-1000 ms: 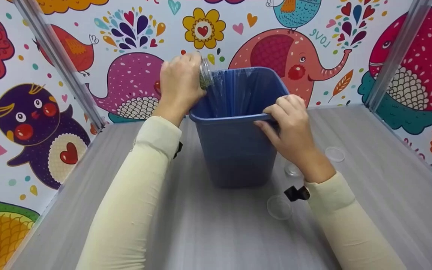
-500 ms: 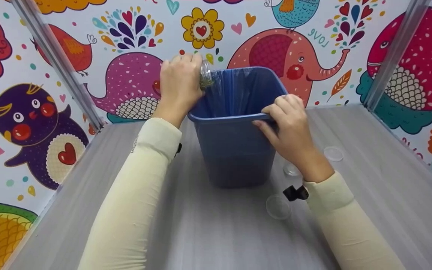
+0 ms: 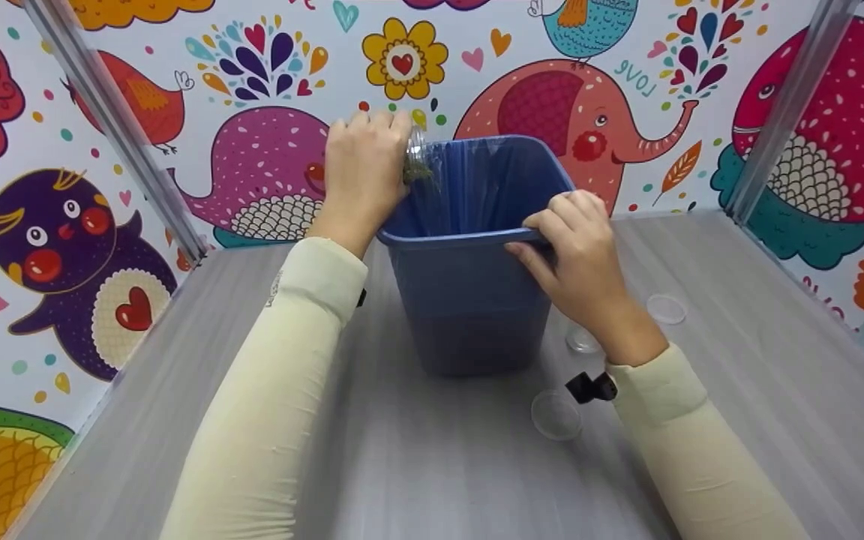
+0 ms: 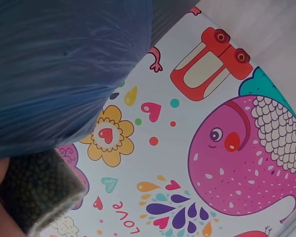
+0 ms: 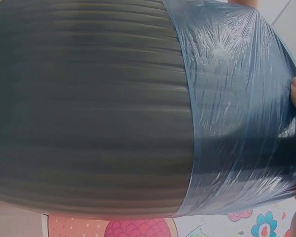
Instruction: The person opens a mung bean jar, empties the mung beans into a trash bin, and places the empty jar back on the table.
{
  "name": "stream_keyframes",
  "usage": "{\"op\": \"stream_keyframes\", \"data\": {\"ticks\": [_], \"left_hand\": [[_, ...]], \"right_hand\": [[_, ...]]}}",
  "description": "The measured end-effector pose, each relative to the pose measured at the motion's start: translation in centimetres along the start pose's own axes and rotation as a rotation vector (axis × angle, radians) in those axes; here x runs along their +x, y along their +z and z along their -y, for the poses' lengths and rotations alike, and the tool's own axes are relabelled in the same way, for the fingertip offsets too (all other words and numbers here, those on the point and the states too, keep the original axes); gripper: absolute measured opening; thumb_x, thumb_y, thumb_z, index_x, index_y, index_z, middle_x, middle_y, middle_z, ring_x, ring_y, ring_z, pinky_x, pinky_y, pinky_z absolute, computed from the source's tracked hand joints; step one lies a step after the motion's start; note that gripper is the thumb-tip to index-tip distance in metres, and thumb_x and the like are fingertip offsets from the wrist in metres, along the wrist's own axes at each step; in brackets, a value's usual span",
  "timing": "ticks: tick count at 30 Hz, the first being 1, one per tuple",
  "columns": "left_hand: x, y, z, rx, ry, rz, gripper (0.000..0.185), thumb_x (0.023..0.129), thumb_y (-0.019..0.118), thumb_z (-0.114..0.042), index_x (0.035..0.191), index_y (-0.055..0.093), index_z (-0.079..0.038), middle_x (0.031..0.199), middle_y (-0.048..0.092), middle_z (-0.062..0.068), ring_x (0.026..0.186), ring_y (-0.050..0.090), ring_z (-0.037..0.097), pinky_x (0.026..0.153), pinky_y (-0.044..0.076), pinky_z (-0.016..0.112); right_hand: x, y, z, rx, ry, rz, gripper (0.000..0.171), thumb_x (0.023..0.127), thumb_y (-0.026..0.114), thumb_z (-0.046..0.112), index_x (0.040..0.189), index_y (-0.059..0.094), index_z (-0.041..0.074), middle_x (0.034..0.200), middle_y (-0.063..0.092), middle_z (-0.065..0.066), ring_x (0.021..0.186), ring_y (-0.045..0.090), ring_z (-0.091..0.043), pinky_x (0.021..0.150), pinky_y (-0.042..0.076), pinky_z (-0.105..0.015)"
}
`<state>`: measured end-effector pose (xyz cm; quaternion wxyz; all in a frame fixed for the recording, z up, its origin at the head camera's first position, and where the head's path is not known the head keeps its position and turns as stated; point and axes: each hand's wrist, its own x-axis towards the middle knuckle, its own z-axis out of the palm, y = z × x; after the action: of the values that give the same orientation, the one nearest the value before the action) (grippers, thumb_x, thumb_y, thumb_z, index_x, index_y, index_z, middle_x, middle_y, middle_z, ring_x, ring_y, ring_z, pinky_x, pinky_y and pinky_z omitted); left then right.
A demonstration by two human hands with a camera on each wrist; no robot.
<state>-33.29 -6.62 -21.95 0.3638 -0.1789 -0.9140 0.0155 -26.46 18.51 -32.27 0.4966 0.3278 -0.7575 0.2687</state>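
Since a second ago the jar (image 3: 415, 159) is being tipped lower over the bin (image 3: 469, 300) by the left hand (image 3: 363, 174), fingers wrapped round it; the rim is being steadied in the right hand's (image 3: 578, 259) grip. The mouth is best kept inside the liner (image 3: 469, 187).

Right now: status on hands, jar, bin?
Left hand grips clear jar, tipped over the bin's left rim. Right hand grips blue bin at near rim. Nothing blocking the opening.

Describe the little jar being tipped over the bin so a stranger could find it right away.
Find the blue bin mid-table. At its far left rim, the left hand holds a small clear jar tilted mouth-down. Unlike the clear lids lying on the table, it holds dark green grains.
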Motion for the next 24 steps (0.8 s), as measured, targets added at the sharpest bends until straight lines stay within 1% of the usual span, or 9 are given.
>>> {"op": "stream_keyframes", "data": {"ticks": [10,16,24], "left_hand": [[0.13,0.14,-0.03,0.013,0.017,0.001,0.039,0.096,0.079,-0.021,0.130,0.069,-0.005,0.124,0.075,0.016,0.103,0.069,0.035,0.087,0.055,0.043],[0.10,0.12,-0.04,0.012,0.011,0.012,0.037,0.097,0.078,-0.020,0.130,0.068,-0.006,0.122,0.075,0.016,0.101,0.068,0.034,0.086,0.055,0.042],[0.00,0.10,-0.06,-0.006,0.006,-0.001,0.041,0.097,0.079,-0.024,0.132,0.069,-0.006,0.125,0.075,0.016,0.105,0.069,0.034,0.089,0.056,0.043]], "right_hand": [[-0.10,0.01,-0.11,0.007,0.007,0.003,0.021,0.093,0.082,0.016,0.095,0.068,0.000,0.084,0.057,-0.013,0.092,0.054,-0.035,0.098,0.040,-0.055],[-0.15,0.03,-0.09,0.007,0.004,0.004,0.022,0.093,0.083,0.016,0.096,0.068,0.000,0.085,0.057,-0.013,0.092,0.054,-0.035,0.098,0.040,-0.055],[-0.06,0.11,-0.07,0.009,0.001,-0.005,0.021,0.092,0.084,0.015,0.095,0.068,0.000,0.083,0.056,-0.012,0.091,0.054,-0.035,0.097,0.041,-0.055]]}}
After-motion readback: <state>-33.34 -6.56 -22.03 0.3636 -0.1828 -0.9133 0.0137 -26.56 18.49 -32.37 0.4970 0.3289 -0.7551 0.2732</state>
